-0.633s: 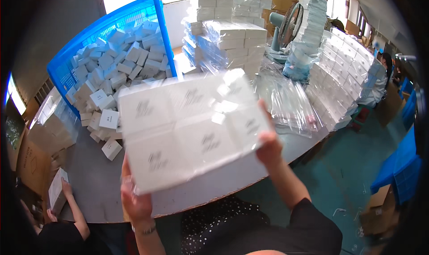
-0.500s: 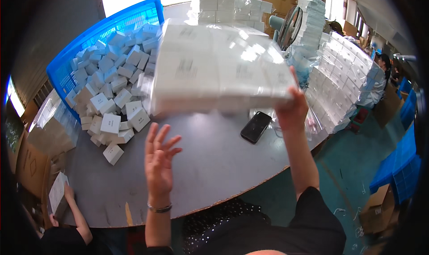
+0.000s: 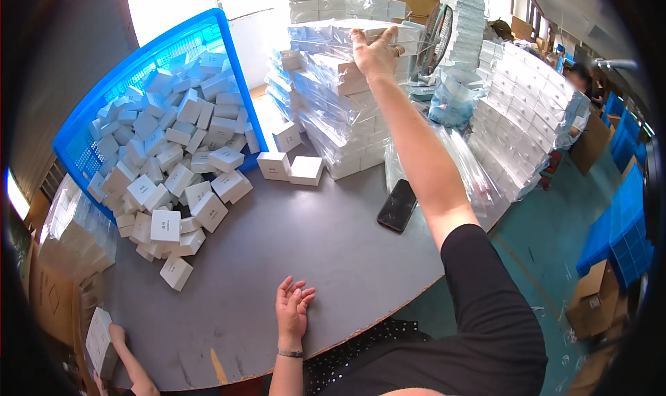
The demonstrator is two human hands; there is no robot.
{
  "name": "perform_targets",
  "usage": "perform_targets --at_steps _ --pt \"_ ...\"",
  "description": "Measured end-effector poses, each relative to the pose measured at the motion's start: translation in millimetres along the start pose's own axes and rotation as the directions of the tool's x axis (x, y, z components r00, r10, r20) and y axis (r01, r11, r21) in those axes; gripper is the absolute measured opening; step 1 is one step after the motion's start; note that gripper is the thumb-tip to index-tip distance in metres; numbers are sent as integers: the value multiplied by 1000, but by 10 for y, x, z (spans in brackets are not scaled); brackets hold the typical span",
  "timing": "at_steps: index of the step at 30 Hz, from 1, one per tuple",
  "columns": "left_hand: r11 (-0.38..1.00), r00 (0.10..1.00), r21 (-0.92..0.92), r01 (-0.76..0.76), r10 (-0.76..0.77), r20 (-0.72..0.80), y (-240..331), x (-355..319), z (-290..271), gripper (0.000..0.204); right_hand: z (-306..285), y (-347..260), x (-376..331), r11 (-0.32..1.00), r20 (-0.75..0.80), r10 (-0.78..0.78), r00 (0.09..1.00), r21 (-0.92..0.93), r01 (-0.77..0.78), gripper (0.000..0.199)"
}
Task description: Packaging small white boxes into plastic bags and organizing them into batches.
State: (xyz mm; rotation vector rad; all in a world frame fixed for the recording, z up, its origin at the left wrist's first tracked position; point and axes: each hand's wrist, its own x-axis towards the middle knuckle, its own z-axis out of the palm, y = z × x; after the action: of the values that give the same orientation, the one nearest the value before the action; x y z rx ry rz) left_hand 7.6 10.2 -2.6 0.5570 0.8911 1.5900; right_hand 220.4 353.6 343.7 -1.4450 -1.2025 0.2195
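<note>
Right hand (image 3: 378,51): fingers spread over the near upper edge of a plastic-wrapped pack of white boxes (image 3: 316,39), palm toward me. I log contact; whether it presses, I cannot tell. The pack lies on top of a tall wrapped stack (image 3: 347,136) at the back of the table. Left hand (image 3: 293,309): loosely half-curled, holding nothing, near the front edge.

Surface: I note a grey table (image 3: 257,257), smooth, with dark scuffs and a tan bare patch (image 3: 218,365) at its front edge. Beside the stack's foot, a few loose white boxes (image 3: 306,170). Below the right forearm, a dark phone (image 3: 397,206). To the left I see a blue crate (image 3: 243,87), tipped toward the table, small white boxes (image 3: 165,226) spilling out in a heap. At lower left, another person's hand (image 3: 118,335) on a white box.

Room: a fan (image 3: 437,39) behind the stack, more wrapped boxes (image 3: 517,118) piled to its right. I record a green floor (image 3: 510,326), blue bins (image 3: 614,233) and an open carton (image 3: 590,299) at far right, and a bright window (image 3: 173,7) at upper left.
</note>
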Motion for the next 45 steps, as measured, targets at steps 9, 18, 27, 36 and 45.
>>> perform_targets --at_steps 9,18,27,36,45 --pt "997 999 48 -53 53 1 7 23 -79 25 -618 1677 -351 870 353 -462 814 -1 494 33" --pt "992 998 128 -12 19 -55 29 29 15 24 -1321 4144 -645 705 357 17 934 -666 242 30" --pt "995 997 98 -33 40 -72 -37 -41 20 24 -1440 3366 -107 838 -238 -270 933 -535 106 28" --pt "994 968 106 -11 -16 249 -109 186 574 121 -1239 1438 -2210 685 369 -639 675 672 281 4" --pt "964 951 261 -38 116 -288 400 -690 -338 47 -200 1650 -3185 580 624 -773 116 621 527 13"
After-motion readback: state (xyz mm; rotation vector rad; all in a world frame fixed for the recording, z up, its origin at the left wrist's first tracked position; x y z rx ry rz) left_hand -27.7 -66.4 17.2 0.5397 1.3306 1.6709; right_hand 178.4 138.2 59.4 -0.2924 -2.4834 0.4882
